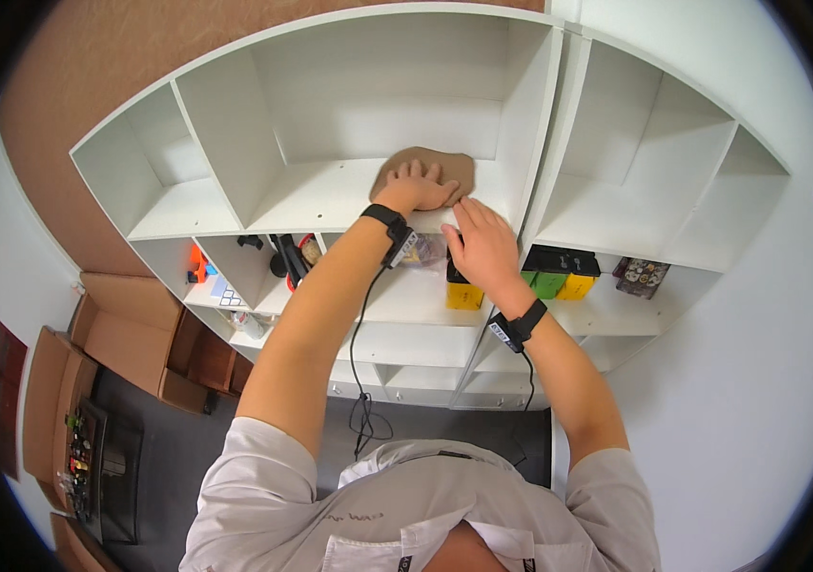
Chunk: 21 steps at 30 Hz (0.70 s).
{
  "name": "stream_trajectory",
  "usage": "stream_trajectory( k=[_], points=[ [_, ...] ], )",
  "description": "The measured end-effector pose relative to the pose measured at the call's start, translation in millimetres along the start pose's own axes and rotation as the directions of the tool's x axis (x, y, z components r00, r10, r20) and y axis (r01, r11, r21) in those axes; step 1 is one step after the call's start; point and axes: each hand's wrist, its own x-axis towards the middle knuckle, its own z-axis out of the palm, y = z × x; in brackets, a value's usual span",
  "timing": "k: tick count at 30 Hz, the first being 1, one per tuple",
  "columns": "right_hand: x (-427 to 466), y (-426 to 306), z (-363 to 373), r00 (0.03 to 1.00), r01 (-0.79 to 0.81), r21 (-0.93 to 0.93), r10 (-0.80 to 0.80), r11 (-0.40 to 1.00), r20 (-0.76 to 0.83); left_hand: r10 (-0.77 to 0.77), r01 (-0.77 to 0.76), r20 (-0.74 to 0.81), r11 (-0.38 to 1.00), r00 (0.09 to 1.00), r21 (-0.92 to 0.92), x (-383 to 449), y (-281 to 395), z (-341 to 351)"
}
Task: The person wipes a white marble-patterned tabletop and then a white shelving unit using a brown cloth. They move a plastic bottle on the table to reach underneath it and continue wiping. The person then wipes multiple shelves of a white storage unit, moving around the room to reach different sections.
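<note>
A brown cloth (455,171) lies spread on the upper shelf board (299,196) of a white shelving unit. My left hand (417,189) rests palm down on it, fingers spread. Just to the right, my right hand (481,239) reaches over the front edge of the board. Its fingers are straight and side by side, the thumb held apart, and its fingertips meet the cloth's near edge; whether they pinch it I cannot tell. Each wrist wears a black strap with a small cabled device, the left device (399,243) and the right device (510,332).
One shelf down are a yellow-and-black box (463,293), green and yellow boxes (556,275), a patterned pouch (642,277) and a clear plastic bag (424,252). Upright dividers (546,136) separate the compartments. A loose cable (363,422) hangs below. Cardboard boxes (127,329) stand at left.
</note>
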Motion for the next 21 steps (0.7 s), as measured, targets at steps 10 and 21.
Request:
stream_trajectory(
  k=[10, 21],
  points=[
    [1.6, 0.4, -2.1, 0.998, -0.028, 0.023, 0.026, 0.999, 0.058, 0.109, -0.124, 0.193, 0.99, 0.975, 0.07, -3.0, 2.3, -12.8],
    [-3.4, 4.9, 8.6, 0.999, 0.021, -0.014, -0.022, 1.0, -0.026, -0.217, 0.216, 0.066, 0.976, 0.974, 0.012, -50.2, -158.8, -33.5]
  ],
)
